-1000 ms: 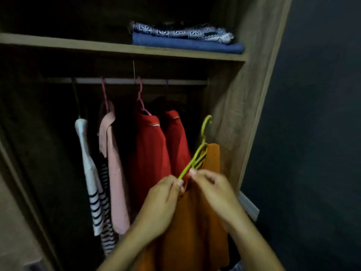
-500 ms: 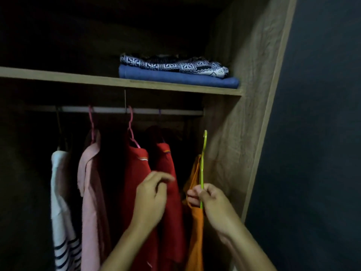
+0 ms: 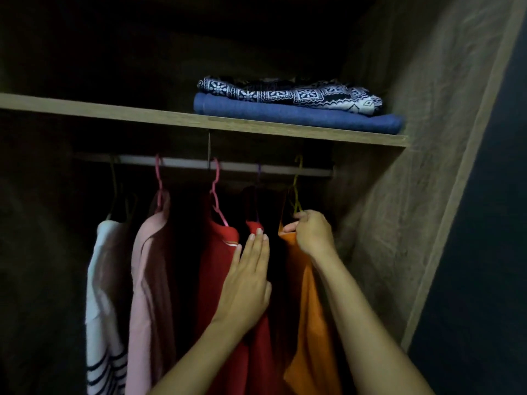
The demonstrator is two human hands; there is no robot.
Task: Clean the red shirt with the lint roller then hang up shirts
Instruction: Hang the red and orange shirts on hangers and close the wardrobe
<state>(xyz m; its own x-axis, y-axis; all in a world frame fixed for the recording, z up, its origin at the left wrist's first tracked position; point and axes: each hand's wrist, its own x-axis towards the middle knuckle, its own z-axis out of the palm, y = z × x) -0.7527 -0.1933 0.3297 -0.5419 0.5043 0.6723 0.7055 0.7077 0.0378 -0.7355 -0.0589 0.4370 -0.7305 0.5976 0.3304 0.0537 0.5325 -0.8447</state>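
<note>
Four straight fingers of the left hand (image 3: pixel 247 283), pressed together, lie flat on a red shirt (image 3: pixel 219 280) below the rail (image 3: pixel 228 165). Right hand (image 3: pixel 312 233) pinches the green hanger (image 3: pixel 296 192) of the orange shirt (image 3: pixel 310 323), hooked on the rail's right end.

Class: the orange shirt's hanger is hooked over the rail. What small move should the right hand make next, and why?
Probably let go: the green hanger already hooks the rail, while the right hand grips its neck at the orange shirt.
</note>
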